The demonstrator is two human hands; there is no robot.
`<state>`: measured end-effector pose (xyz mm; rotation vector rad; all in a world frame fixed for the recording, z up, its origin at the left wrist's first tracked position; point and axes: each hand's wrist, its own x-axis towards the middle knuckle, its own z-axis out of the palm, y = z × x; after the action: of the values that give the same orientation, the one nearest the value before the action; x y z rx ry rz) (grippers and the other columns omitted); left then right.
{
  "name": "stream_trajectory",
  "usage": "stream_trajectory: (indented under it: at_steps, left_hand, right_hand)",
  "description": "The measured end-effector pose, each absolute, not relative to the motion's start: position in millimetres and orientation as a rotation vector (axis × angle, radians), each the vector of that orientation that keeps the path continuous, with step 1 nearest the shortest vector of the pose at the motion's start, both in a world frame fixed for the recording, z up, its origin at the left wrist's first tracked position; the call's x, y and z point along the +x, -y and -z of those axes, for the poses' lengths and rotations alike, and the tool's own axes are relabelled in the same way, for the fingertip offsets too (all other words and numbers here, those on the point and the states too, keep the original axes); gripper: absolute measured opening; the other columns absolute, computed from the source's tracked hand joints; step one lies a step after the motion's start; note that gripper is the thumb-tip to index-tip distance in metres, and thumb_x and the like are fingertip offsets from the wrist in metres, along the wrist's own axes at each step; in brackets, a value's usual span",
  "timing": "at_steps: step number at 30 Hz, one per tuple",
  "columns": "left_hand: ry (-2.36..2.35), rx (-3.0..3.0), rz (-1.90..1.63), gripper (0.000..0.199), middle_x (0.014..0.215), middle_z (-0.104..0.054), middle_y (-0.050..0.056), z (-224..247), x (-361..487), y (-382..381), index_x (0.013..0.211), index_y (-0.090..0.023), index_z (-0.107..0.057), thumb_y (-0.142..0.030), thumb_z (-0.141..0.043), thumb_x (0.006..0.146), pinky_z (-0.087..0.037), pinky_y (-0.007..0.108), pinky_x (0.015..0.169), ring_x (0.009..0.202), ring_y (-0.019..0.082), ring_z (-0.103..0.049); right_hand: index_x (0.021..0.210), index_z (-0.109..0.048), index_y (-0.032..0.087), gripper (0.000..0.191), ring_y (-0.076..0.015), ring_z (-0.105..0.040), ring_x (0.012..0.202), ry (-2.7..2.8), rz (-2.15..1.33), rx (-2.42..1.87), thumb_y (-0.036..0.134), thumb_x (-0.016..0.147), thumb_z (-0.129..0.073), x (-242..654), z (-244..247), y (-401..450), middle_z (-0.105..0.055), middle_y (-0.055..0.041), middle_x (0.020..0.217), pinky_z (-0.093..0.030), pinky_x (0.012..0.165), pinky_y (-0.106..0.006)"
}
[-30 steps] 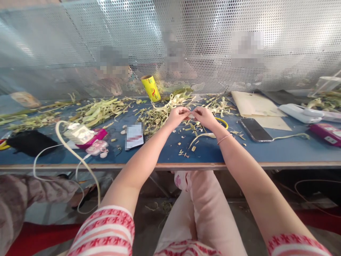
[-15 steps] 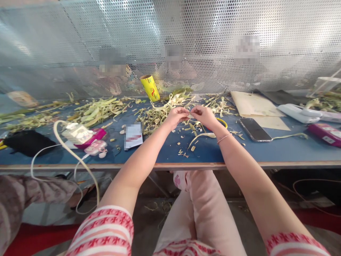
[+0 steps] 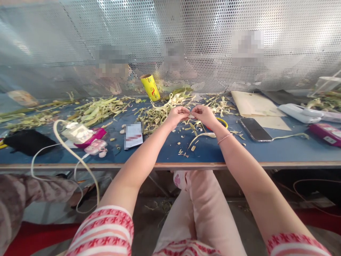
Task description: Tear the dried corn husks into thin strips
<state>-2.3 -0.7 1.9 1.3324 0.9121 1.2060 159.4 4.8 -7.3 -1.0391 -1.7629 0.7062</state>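
Observation:
My left hand (image 3: 178,116) and my right hand (image 3: 201,114) meet fingertip to fingertip above the blue table (image 3: 170,149). Both pinch a small pale piece (image 3: 191,115) between them, too small to make out well. Behind and below my hands lies a heap of dried greenish plant strips (image 3: 151,119). Partly hidden by my right hand and wrist is a yellow ring-shaped object (image 3: 223,122). A curved pale strip (image 3: 201,137) and small scraps lie nearer the front edge.
A yellow tube (image 3: 150,88) leans at the perforated metal screen (image 3: 170,32). On the right are a phone (image 3: 256,129) and cardboard (image 3: 255,103); on the left, a small card-like item (image 3: 133,136), a cable (image 3: 64,142) and a black pouch (image 3: 29,142). A person's leg (image 3: 39,188) shows lower left.
Both hands stay in nearly the same place, with only slight finger movement around the small pale piece, which shows a little more.

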Motion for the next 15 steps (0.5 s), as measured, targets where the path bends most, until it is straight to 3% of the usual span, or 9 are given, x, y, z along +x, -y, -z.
stream_trajectory:
  at_steps: [7, 15]
  left_hand:
    - [-0.916, 1.295, -1.173, 0.018, 0.062, -0.065, -0.002, -1.3, -4.5, 0.2, 0.072, -0.012, -0.06, -0.011, -0.076, 0.066, -0.053, 0.023, 0.064, 0.055, 0.007, -0.062]
    - [-0.895, 1.262, -1.202, 0.02, 0.061, -0.065, -0.002, -0.9, -4.2, -1.5, 0.068, -0.012, -0.062, -0.006, -0.078, 0.058, -0.054, 0.024, 0.068, 0.057, 0.008, -0.063]
  right_hand:
    - [0.073, -0.06, 0.017, 0.008, -0.0106, -0.05, 0.062, 1.81, -0.586, -1.03, 0.025, 0.072, -0.06, 160.1, 2.7, 1.2, -0.06, 0.0006, 0.068, -0.041, 0.064, -0.027]
    - [0.073, -0.062, 0.016, 0.009, -0.0105, -0.049, 0.062, 1.792, -0.6, -1.038, 0.025, 0.07, -0.061, 159.5, 1.6, 1.2, -0.06, 0.0008, 0.067, -0.04, 0.064, -0.026]
